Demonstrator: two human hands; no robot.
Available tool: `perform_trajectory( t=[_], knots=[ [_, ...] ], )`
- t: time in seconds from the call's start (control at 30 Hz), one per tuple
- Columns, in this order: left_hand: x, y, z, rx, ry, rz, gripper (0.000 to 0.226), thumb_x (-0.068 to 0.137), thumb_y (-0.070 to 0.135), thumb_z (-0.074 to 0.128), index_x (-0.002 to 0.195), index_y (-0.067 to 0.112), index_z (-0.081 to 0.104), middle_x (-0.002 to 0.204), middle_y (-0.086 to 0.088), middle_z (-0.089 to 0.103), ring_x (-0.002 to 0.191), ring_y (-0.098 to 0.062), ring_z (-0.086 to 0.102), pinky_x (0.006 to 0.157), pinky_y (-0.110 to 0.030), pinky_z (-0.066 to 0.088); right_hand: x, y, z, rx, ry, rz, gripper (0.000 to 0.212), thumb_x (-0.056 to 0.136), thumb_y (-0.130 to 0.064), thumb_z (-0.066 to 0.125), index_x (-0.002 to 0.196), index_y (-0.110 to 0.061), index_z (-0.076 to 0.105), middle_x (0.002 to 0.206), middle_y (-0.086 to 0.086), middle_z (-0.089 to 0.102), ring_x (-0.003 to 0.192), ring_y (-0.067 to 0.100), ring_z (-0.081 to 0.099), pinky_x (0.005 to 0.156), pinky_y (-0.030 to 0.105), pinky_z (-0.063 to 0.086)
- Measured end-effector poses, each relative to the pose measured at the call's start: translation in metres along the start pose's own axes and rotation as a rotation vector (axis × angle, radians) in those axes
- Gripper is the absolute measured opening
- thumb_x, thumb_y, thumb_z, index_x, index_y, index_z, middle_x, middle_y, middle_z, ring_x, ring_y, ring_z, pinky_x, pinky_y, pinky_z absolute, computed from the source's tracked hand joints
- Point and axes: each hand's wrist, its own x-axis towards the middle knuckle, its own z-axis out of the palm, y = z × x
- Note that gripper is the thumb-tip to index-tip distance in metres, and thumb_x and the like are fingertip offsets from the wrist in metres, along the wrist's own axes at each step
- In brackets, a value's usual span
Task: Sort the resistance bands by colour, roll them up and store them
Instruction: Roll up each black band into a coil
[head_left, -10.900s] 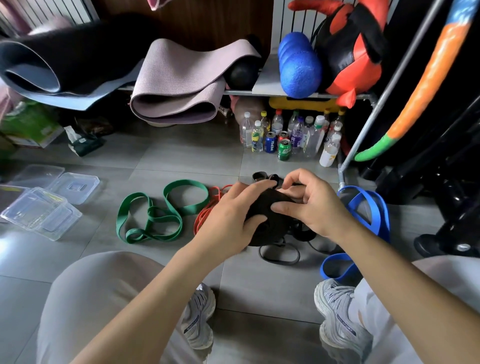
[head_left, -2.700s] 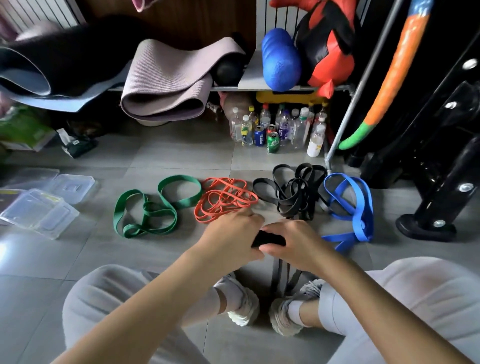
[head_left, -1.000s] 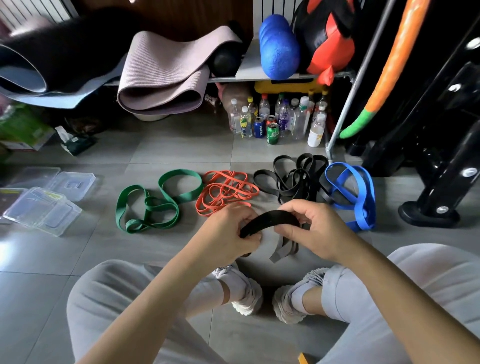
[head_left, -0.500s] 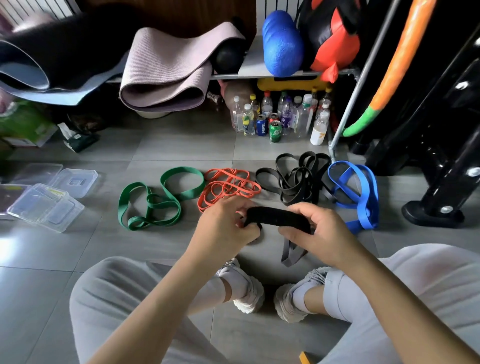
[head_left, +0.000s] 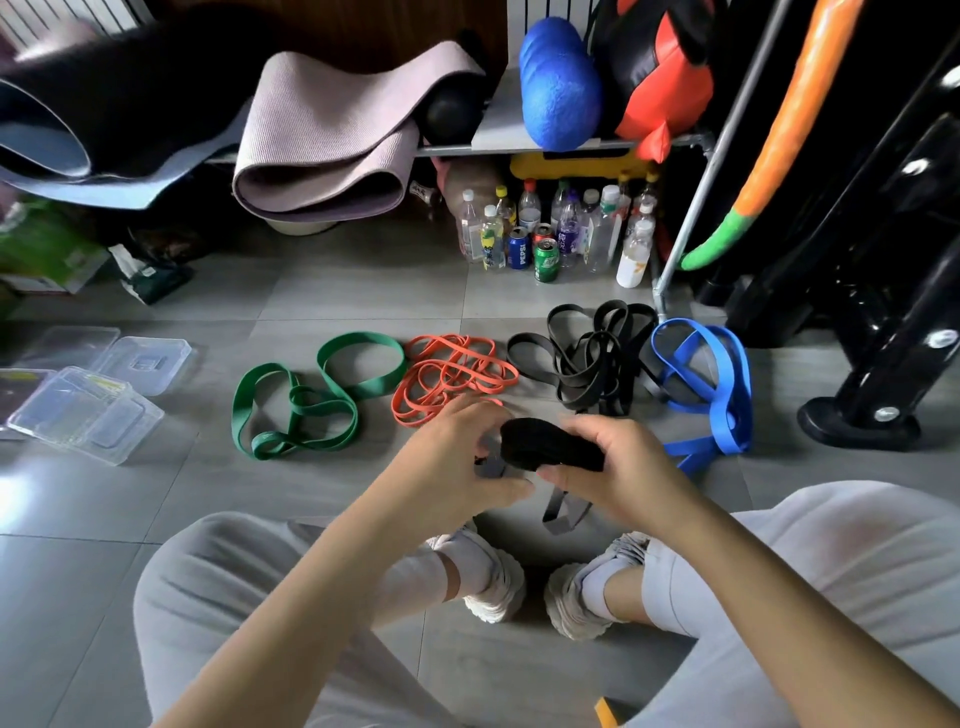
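Four colour groups of resistance bands lie in a row on the tiled floor: green bands (head_left: 306, 395), orange bands (head_left: 452, 376), a heap of black bands (head_left: 587, 358) and blue bands (head_left: 711, 384). Above the floor in front of me I hold one black band (head_left: 550, 444), partly wound into a flat roll. My right hand (head_left: 618, 467) grips the roll from the right with thumb underneath. My left hand (head_left: 457, 462) pinches its left end. A loose tail of the band (head_left: 563, 512) hangs down between my hands.
Clear plastic boxes and lids (head_left: 88, 405) sit on the floor at the left. Bottles and cans (head_left: 550, 234) stand under a shelf holding rolled mats (head_left: 332, 135) and a blue foam roller (head_left: 558, 88). A black machine base (head_left: 857, 421) is at the right. My knees and shoes (head_left: 493, 577) are below.
The roll of black band has grown thicker in my hands and the hanging tail is shorter than a second ago. The bands on the floor have not moved.
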Motion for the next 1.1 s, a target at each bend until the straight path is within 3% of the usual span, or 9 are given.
perform_trajectory(
  t=[0.07,0.2,0.33,0.5,0.6,0.67,0.77,0.9,1.1],
  knots=[
    [0.004,0.003,-0.004,0.260,-0.008,0.078,0.057,0.072,0.037,0.076,0.123,0.024,0.056,0.110,0.009,0.053,0.087,-0.008,0.051,0.075,-0.020,0.040,0.002,-0.006,-0.002,-0.039,-0.055,-0.046,0.027,0.077,-0.015,0.073,0.078,-0.038,0.058,0.065,-0.012,0.059,0.062,0.007,0.062,0.060,0.023,0.049],
    [0.010,0.015,-0.008,0.464,-0.043,0.124,0.029,0.078,0.039,0.067,0.098,0.019,0.063,0.086,0.003,0.060,0.080,-0.017,0.053,0.065,-0.024,0.035,0.004,-0.015,-0.004,-0.179,-0.052,-0.156,0.022,0.073,-0.012,0.075,0.092,-0.021,0.068,0.066,-0.023,0.048,0.070,-0.016,0.053,0.060,0.004,0.034],
    [0.009,0.011,-0.009,0.196,0.061,0.083,0.016,0.074,0.028,0.074,0.088,0.021,0.070,0.068,0.001,0.061,0.064,-0.014,0.052,0.064,-0.029,0.043,0.002,-0.016,-0.019,-0.090,-0.025,-0.098,0.034,0.072,-0.023,0.079,0.091,-0.043,0.058,0.077,-0.021,0.062,0.077,-0.013,0.057,0.066,0.006,0.040],
    [0.005,-0.001,0.004,-0.364,0.137,0.009,0.020,0.071,0.017,0.079,0.076,0.035,0.071,0.067,0.006,0.068,0.060,-0.002,0.056,0.063,-0.021,0.047,-0.002,-0.013,-0.025,0.162,0.024,-0.033,0.030,0.071,-0.014,0.079,0.092,-0.033,0.068,0.079,-0.013,0.071,0.075,0.003,0.067,0.071,0.026,0.053],
    [0.005,-0.001,0.016,-0.726,0.149,-0.067,0.026,0.064,0.025,0.079,0.089,0.022,0.073,0.087,-0.026,0.068,0.078,-0.023,0.059,0.079,-0.049,0.051,-0.004,-0.014,-0.013,0.462,0.040,-0.036,0.034,0.073,0.001,0.072,0.090,-0.028,0.067,0.077,-0.015,0.072,0.074,-0.002,0.065,0.070,0.013,0.048],
    [0.003,-0.003,0.021,-0.800,0.120,-0.084,0.027,0.065,0.018,0.079,0.090,0.017,0.070,0.087,-0.019,0.068,0.079,-0.023,0.060,0.079,-0.045,0.050,-0.006,-0.011,-0.007,0.497,0.055,-0.029,0.034,0.075,0.003,0.070,0.089,-0.027,0.066,0.076,-0.015,0.072,0.074,-0.003,0.064,0.069,0.011,0.047],
    [0.002,-0.007,0.011,-0.355,0.056,0.003,0.046,0.068,0.018,0.082,0.108,0.030,0.063,0.100,0.007,0.066,0.083,-0.005,0.059,0.078,-0.020,0.046,-0.004,-0.005,-0.006,0.244,0.030,-0.021,0.030,0.075,-0.009,0.075,0.089,-0.034,0.067,0.080,-0.013,0.072,0.076,-0.001,0.065,0.072,0.019,0.051],
    [0.003,0.009,-0.005,0.415,0.024,0.123,0.047,0.072,0.050,0.063,0.117,0.035,0.061,0.108,0.011,0.064,0.101,-0.013,0.053,0.082,-0.026,0.043,0.001,-0.014,-0.008,-0.131,-0.014,-0.184,0.013,0.075,-0.017,0.075,0.087,-0.020,0.070,0.070,-0.016,0.060,0.066,-0.007,0.056,0.060,0.018,0.043],
    [0.008,0.020,-0.018,0.263,0.134,0.145,0.022,0.078,0.026,0.069,0.100,0.026,0.068,0.073,0.008,0.060,0.071,-0.010,0.056,0.067,-0.028,0.043,0.008,-0.023,-0.023,-0.147,0.069,-0.286,0.029,0.072,-0.019,0.079,0.100,-0.021,0.070,0.081,-0.022,0.057,0.080,-0.012,0.055,0.067,0.006,0.039]
  ],
)
